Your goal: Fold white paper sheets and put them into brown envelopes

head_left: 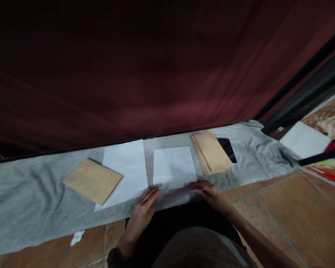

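Observation:
A white sheet of paper (174, 165) lies in front of me on a grey cloth, its near part in shadow and seemingly raised. My left hand (145, 204) is closed at its near left corner, fingers pressed together on the edge. At the near right corner, my right hand (210, 193) pinches the edge, thumb partly hidden. Left of this sheet is more white paper (128, 167), partly covered by a brown envelope or stack of envelopes (93, 181). Several brown envelopes (213, 152) lie fanned just beyond my right hand.
A dark-screened phone (228, 150) rests partly beneath the right-hand envelopes. The grey cloth (25, 201) covers a long, narrow surface against a dark red curtain (156, 74). Brown floor tiles (296, 212) show in front, with a white scrap (77, 237). A dark frame (321, 154) stands at right.

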Tool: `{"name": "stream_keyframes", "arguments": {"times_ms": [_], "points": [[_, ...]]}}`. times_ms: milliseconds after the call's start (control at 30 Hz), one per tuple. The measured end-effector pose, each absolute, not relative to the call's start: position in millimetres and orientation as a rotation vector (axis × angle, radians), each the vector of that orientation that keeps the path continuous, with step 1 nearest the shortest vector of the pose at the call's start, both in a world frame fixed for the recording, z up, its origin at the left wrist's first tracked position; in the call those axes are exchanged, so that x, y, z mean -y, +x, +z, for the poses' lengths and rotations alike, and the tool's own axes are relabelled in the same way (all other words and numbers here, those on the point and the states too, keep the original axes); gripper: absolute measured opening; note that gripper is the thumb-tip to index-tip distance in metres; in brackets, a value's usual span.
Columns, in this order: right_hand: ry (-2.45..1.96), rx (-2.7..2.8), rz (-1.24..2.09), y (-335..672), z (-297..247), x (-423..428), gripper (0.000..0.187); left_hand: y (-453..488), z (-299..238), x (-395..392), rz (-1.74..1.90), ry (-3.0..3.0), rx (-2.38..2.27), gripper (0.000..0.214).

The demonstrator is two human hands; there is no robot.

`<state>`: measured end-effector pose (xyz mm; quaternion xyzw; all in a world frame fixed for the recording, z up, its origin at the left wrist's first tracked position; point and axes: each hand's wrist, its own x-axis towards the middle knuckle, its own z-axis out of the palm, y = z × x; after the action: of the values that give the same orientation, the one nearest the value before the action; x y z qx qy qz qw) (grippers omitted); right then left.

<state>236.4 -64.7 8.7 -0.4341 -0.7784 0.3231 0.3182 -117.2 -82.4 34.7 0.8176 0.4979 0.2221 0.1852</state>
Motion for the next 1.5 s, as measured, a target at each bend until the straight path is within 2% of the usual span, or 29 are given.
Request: {"name": "stream_keyframes", "arguments": {"times_ms": [133, 233, 433, 633, 867, 1233, 1500], "points": [[-1.166, 1.994, 0.867, 233, 15, 60, 0.026, -115, 29, 74, 0.757, 2.156, -1.488, 0.037], [-1.084, 2.065, 0.842, 231, 17, 58, 0.030, -112, 28, 68, 0.802, 2.077, -1.543, 0.025], [-1.167, 2.087, 0.802, 232, 14, 55, 0.033, -114, 26, 60, 0.718, 2.095, -1.489, 0.049], [-1.457, 1.911, 0.714, 220, 13, 51, 0.029, -108, 23, 50, 0.803, 1.971, -1.686, 0.019], [-1.705, 1.783, 0.604, 206, 9, 41, 0.025, -93, 37, 36, 0.807, 1.697, -1.821, 0.036], [-1.809, 1.645, 0.708, 193, 20, 22, 0.033, -80, 52, 25, 0.614, 1.636, -2.002, 0.028], [-1.976, 1.714, 0.546, 182, 22, 7, 0.050, -75, 57, 7, 0.425, 1.625, -2.120, 0.027]]}}
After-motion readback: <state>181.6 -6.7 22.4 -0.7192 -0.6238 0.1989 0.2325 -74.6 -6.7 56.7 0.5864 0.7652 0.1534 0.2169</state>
